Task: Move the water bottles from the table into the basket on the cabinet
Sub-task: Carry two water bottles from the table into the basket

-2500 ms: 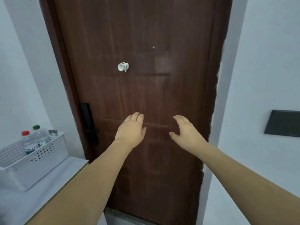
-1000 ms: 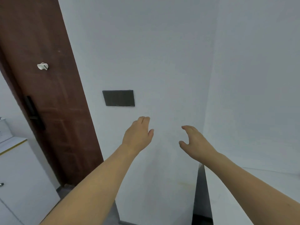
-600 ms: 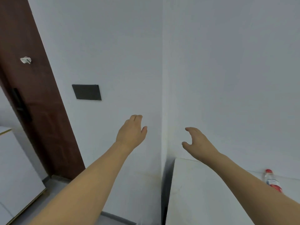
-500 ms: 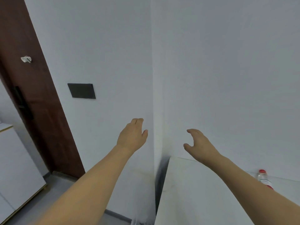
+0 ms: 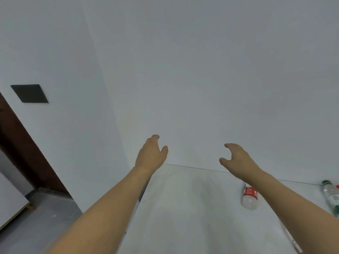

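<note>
Both hands, left hand (image 5: 151,154) and right hand (image 5: 236,158), hovered spread and empty above the bench (image 5: 192,208); red-labelled bottle (image 5: 249,197) stood right of them, probably light, slick plastic, best gripped mid-body.

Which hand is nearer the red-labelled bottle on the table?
Right. The right hand hovers just above the red-labelled bottle; the left hand is far to its left.

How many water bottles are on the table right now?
2: a red-label bottle beside the right forearm, and a green-capped bottle at the frame's right edge. Others may lie out of view.
</note>
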{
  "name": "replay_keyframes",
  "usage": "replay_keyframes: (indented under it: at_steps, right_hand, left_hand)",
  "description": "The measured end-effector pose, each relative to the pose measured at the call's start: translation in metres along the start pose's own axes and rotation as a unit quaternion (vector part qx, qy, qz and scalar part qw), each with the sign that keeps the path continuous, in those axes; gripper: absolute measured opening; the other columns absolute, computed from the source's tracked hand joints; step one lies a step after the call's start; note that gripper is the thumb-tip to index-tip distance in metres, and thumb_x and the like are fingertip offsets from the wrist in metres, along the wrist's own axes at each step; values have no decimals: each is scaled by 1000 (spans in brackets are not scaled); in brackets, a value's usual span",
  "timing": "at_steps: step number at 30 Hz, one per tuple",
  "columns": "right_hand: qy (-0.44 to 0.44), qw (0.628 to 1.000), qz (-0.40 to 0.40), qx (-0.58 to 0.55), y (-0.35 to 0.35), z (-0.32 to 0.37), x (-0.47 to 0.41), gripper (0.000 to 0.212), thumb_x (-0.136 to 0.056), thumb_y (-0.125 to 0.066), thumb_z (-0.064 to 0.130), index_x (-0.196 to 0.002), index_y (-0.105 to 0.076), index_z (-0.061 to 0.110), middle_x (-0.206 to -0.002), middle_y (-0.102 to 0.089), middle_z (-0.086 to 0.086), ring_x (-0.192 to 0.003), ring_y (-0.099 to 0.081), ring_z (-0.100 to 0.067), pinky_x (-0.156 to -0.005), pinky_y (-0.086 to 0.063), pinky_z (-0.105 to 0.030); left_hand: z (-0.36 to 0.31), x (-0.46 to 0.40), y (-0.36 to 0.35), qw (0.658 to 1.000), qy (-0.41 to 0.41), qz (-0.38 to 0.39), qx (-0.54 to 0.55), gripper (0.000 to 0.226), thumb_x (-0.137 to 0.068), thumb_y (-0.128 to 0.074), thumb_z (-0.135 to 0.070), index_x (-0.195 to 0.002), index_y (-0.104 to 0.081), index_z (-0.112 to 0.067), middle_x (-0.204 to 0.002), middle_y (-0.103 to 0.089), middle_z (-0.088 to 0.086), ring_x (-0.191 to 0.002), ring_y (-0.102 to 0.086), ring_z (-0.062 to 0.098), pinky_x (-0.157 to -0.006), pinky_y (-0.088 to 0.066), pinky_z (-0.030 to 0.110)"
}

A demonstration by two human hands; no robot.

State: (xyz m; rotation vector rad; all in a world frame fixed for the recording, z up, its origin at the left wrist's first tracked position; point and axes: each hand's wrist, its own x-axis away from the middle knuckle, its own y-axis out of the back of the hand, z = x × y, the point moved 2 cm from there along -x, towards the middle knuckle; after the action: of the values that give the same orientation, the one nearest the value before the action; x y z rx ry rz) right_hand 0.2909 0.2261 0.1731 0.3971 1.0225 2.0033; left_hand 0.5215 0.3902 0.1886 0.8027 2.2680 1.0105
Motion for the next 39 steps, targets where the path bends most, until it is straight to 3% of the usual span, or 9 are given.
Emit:
replay_keyframes:
  at_steps: [11,16,20,24,28,32,35,37,39]
  right_hand:
    - [-126,990,56,-2,72,-195,-18,64,-92,-59,21,-148,-33,7,-155,-31,-12,-135,-39,-29,-108,-33,-39]
    - [-204,973,104,3,80,-270,-22,63,-88,-61,21,-144,-37,2,-139,-45,-16,-101,-56,-27,-77,-45,-32]
    - [-247,947,203,41,65,-323,-31,46,-89,-60,24,-126,-49,-1,-117,-55,-14,-97,-57,-26,-76,-45,-31]
    - [-240,909,325,101,33,-361,-33,17,-86,-61,25,-76,-57,12,-75,-53,0,-75,-53,-20,-60,-40,-24]
    - [-246,865,416,136,3,-387,-30,27,-89,-63,37,-82,-50,15,-72,-43,1,-57,-39,-12,-68,-40,-25]
    - [-225,833,479,158,-21,-410,-25,45,-92,-61,37,-127,-50,12,-79,-46,-3,-63,-46,-16,-76,-42,-29]
    - [-220,816,518,130,-34,-424,-17,34,-93,-58,44,-103,-54,12,-111,-63,-7,-102,-62,-24,-82,-44,-30]
    - [-255,818,511,73,-43,-434,-12,37,-87,-65,48,-85,-47,15,-96,-63,-5,-90,-63,-23,-79,-48,-31]
    - [-303,820,485,18,-50,-442,-9,45,-78,-73,49,-95,-50,15,-88,-64,-6,-78,-64,-23,-79,-53,-35]
  left_hand:
    - [-108,15,-158,991,92,97,21,54,-97,-55,-39,-142,-43,-12,-132,-56,6,-108,-57,21,-87,-47,33]
    - [-141,7,-236,978,128,160,28,55,-95,-56,-38,-141,-44,-11,-116,-58,3,-102,-58,20,-83,-47,31]
    - [-165,3,-308,967,151,205,15,57,-93,-57,-40,-140,-43,-11,-115,-56,0,-97,-55,18,-77,-40,28]
    - [-177,-12,-388,958,159,239,-24,56,-92,-58,-40,-137,-46,-9,-132,-55,7,-100,-50,19,-78,-39,29]
    - [-184,-20,-463,946,174,269,-53,57,-90,-60,-42,-133,-46,-8,-128,-57,8,-96,-50,20,-77,-42,32]
    - [-185,-19,-519,949,152,251,-114,55,-86,-61,-46,-122,-46,-8,-117,-58,8,-95,-57,25,-74,-45,34]
    - [-182,-18,-541,952,119,216,-179,62,-84,-63,-53,-126,-46,-10,-120,-55,8,-110,-57,29,-75,-39,33]
    - [-176,-17,-550,950,119,209,-200,62,-84,-63,-54,-124,-47,-10,-119,-57,8,-109,-58,29,-74,-39,33]
    - [-168,-16,-553,951,138,200,-189,60,-81,-65,-54,-119,-50,-11,-112,-61,5,-103,-61,27,-71,-40,32]
